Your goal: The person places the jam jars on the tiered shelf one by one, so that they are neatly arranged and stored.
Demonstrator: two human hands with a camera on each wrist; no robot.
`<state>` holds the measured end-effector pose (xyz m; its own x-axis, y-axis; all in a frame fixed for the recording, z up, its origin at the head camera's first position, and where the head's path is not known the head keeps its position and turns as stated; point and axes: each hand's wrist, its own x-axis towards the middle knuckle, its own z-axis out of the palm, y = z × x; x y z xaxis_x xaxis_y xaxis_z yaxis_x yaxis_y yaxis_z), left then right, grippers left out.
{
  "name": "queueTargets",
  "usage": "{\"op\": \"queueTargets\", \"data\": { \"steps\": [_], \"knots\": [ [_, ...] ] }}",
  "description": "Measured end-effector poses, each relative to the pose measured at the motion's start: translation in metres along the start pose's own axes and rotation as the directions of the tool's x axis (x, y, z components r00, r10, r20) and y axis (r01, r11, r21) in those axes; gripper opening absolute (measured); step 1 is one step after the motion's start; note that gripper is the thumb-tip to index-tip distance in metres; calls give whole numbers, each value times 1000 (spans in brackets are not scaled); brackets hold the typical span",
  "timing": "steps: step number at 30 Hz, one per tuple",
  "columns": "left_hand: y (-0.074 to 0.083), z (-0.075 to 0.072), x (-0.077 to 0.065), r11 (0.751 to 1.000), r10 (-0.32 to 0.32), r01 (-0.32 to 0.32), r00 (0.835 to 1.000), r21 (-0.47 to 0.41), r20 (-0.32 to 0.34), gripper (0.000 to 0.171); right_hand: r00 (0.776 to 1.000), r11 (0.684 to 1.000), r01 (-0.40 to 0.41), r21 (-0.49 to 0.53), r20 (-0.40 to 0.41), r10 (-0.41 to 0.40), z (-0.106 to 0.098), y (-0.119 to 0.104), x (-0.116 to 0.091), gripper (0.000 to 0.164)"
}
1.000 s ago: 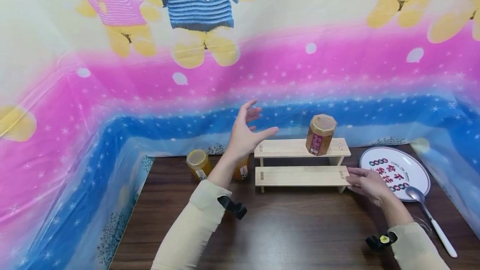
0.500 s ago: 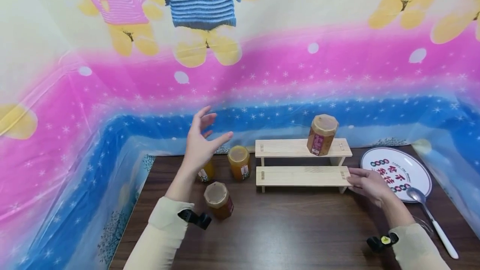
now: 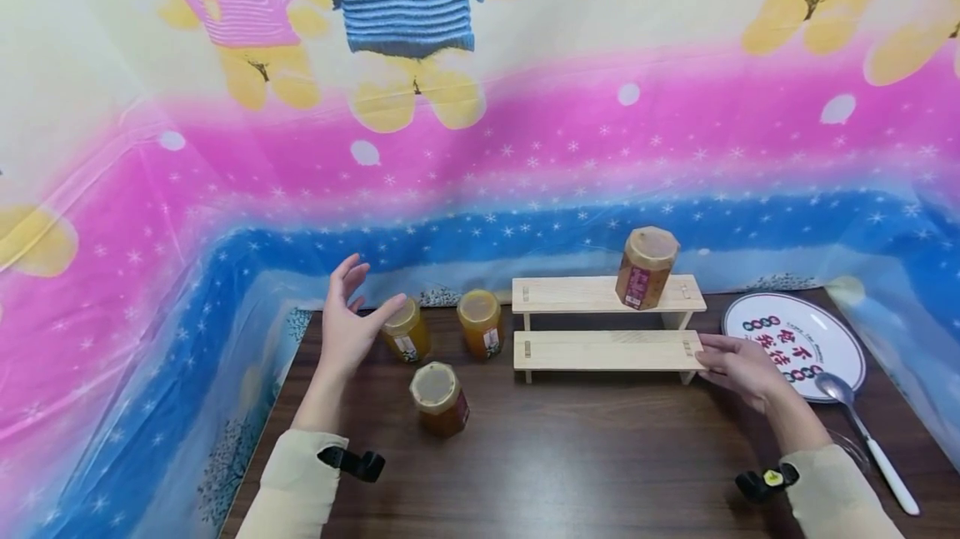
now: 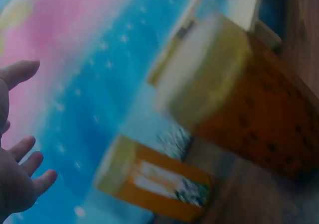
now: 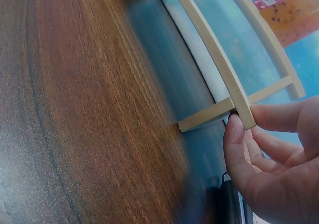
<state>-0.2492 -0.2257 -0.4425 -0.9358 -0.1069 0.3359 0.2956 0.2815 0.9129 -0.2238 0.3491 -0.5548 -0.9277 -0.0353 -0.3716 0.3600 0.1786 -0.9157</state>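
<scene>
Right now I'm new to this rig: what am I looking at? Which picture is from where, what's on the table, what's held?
No machine here: it's a person's two bare hands. The wide picture comes from a camera on the head, looking forward and down. The other two come from cameras on each wrist; the left one is blurred.

On the table stand three lidded jars to the left, a two-step wooden stand with a fourth jar on its upper step, and a plate with a spoon at its edge.

The right hand pinches the end of the stand's lower step between thumb and fingers. The left hand, near the jars, holds nothing.
</scene>
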Motion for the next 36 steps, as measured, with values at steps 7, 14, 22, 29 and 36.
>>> {"op": "queueTargets", "data": {
  "steps": [7,14,22,29,36],
  "knots": [
    [-41,-8,-9,984,-167,169,985,-50,31,96,1000,1000,2,-2,-1,-2,0,0,0,67],
    [-79,-7,-15,962,-259,263,964,-75,59,98,1000,1000,7,0,3,-7,-1,1,1,68],
    [-104,-1,-20,955,-282,291,950,-57,131,103,1000,1000,6,-1,-2,-6,-2,3,3,67],
    [-112,7,-21,947,-317,321,937,-6,148,103,1000,1000,12,3,-2,-12,-2,2,2,68],
    [-119,14,-23,938,-343,346,930,-2,130,96,1000,1000,12,14,-3,-12,-2,3,3,68]
  ]
}}
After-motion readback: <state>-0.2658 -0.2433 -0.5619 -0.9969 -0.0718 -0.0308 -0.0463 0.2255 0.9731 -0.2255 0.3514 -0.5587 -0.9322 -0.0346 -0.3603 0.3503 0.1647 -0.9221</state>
